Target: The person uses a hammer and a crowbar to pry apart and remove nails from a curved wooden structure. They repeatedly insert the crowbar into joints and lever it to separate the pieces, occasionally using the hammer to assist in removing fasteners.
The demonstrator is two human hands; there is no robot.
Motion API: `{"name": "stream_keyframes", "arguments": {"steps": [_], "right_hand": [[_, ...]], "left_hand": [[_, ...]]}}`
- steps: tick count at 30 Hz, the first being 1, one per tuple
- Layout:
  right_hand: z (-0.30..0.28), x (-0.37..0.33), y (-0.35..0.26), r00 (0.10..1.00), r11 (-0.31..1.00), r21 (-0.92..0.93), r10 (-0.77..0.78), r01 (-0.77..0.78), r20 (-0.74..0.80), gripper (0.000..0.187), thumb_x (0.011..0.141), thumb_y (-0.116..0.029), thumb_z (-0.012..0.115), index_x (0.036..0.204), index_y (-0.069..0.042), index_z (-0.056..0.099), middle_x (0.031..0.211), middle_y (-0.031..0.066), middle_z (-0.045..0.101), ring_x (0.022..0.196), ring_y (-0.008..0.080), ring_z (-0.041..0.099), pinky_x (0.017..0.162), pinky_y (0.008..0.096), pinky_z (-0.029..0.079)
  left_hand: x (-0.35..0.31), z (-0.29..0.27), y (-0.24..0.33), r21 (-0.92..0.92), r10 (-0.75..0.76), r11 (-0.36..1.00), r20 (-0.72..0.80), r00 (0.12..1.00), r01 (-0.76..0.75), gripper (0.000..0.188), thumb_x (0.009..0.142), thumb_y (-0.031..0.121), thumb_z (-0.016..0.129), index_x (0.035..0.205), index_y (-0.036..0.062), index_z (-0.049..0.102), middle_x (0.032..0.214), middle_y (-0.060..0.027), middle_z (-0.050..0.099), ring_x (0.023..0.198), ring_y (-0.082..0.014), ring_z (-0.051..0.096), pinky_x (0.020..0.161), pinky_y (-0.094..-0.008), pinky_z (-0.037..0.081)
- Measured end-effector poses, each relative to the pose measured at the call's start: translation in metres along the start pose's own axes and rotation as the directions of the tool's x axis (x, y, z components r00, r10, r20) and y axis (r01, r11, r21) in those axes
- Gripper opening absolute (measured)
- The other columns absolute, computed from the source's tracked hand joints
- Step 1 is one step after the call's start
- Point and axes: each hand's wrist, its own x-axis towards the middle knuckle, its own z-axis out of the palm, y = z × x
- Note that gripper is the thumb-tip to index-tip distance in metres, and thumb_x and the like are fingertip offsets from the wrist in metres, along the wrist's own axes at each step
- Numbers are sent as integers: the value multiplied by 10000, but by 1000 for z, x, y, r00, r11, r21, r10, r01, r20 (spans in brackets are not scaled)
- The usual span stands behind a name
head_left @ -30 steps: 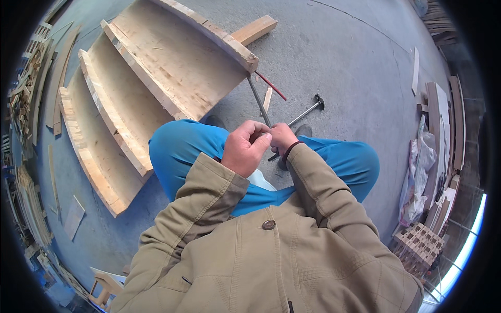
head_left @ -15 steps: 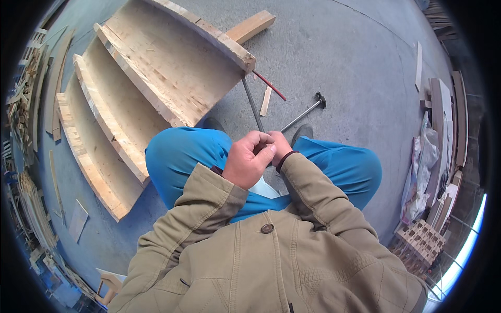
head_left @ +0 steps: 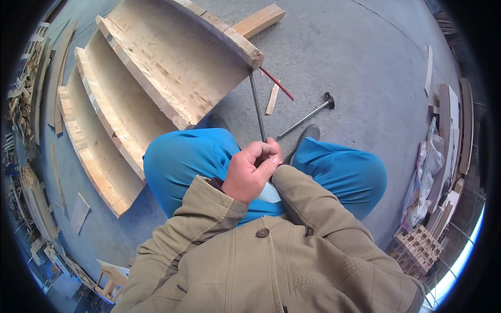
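A: Where are the person's hands?
B: Near the centre of the frame, together above the lap, between knees in bright blue cloth trousers (head_left: 190, 156). The bare left hand (head_left: 249, 175) has its fingers curled in and the thumb bent toward them; the bare right hand (head_left: 275, 151) lies mostly hidden behind it.
A: Is either grip grasping anything?
B: That cannot be told for either one; the curled fingers cover whatever may be between them.
A: What is nearest to them?
B: A long, thin, dark metal bar (head_left: 257, 107), running from upper centre down to the fingertips; whether it touches them is unclear. Just right of it, a hammer with a dark head and silver metal handle (head_left: 307, 117) lies on the grey concrete floor (head_left: 365, 78), handle end near the right hand.
A: And the upper left?
B: A large, pale wooden form with curved ribs (head_left: 143, 73).
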Motion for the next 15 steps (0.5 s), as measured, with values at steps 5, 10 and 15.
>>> {"name": "stream_keyframes", "arguments": {"steps": [5, 10, 15], "right_hand": [[11, -47, -56, 937, 882, -471, -187, 29, -294, 368, 952, -323, 605, 955, 45, 602, 955, 315, 664, 947, 493, 632, 813, 522, 501], [-4, -54, -106, 976, 874, -470, 16, -120, -219, 405, 926, -341, 644, 976, 59, 611, 971, 325, 661, 966, 506, 621, 826, 518, 498], [-14, -35, -97, 979, 862, -466, 152, -198, -135, 452, 908, -379, 659, 1009, 62, 643, 1024, 331, 659, 1023, 489, 621, 870, 502, 496]], "left_hand": [[4, 1, 0, 30, -29, 999, 7, 1000, 28, 167, 946, 42, 639, 1097, -22, 611, 1017, -59, 665, 941, -97, 613, 835, -265, 513], [11, 3, 3, 59, -93, 994, -15, 996, 94, 153, 947, 53, 644, 1085, -8, 624, 968, -33, 653, 875, -74, 587, 770, -245, 494], [16, 1, 5, 61, -188, 980, -41, 981, 190, 158, 948, 56, 644, 1095, 1, 629, 894, 1, 618, 783, -45, 534, 675, -221, 446]]}}
